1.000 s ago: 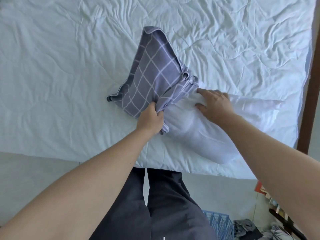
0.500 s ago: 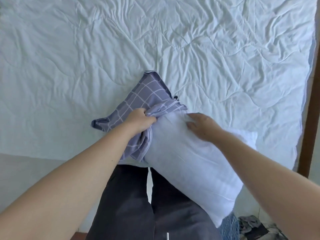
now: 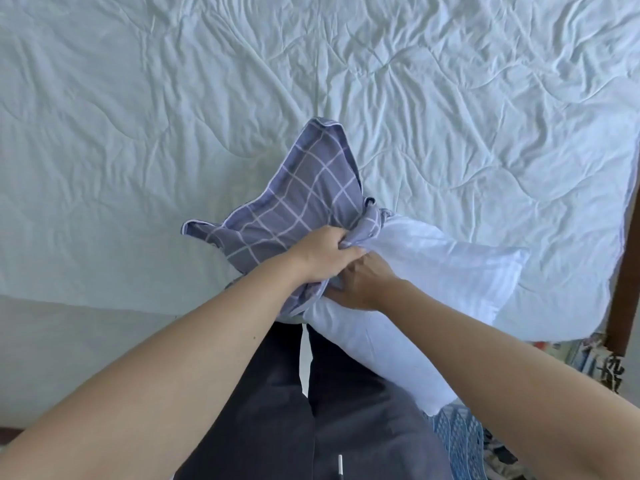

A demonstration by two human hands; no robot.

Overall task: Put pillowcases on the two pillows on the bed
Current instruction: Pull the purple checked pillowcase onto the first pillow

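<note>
Left hand (image 3: 320,252): fingers curled, gripping the bunched opening of the grey checked pillowcase (image 3: 304,199). Right hand (image 3: 360,282): just beside and below the left, fingers curled into the white pillow (image 3: 433,271) at the pillowcase mouth; fingertips hidden. Pillowcase spreads away from the left fingers onto the pale quilted bed (image 3: 138,133). Pillow extends from the right fingers toward the bed edge, overhanging dark trousers (image 3: 277,393). Blue basket (image 3: 457,434) below.
</note>
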